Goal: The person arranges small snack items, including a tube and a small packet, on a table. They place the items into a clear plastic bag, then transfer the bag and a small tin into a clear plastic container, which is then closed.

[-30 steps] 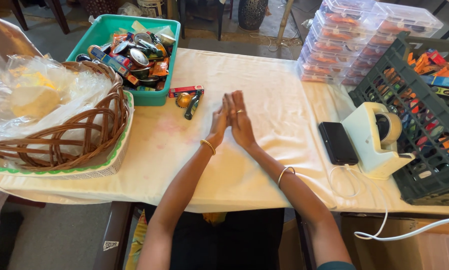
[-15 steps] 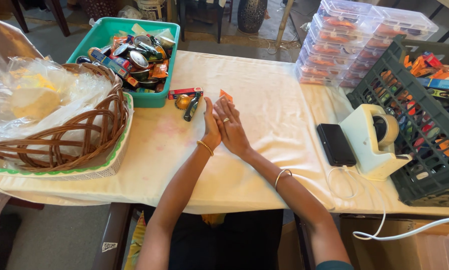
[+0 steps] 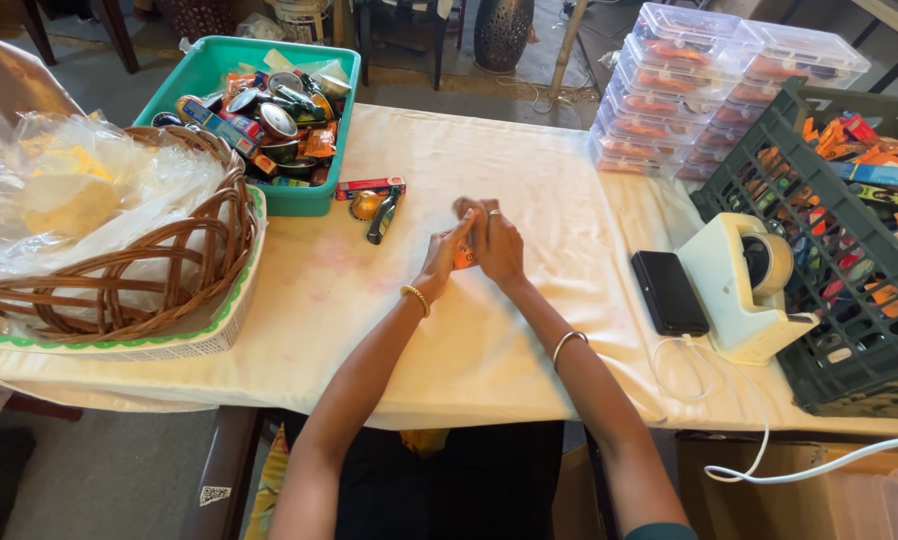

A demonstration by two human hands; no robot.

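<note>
Orange small packet now pinched between left hand and right hand, mid tabletop. Half second ago hands lay flatter, palms together; since then fingers curled, closed around packet beside black tube.

A table draped in a cream cloth is seen in bright, even light. Beyond its far edge, a grey floor is shown, with dark chair legs and a dark patterned vase standing on it. Under the table's near right corner, cardboard boxes are seen.
</note>
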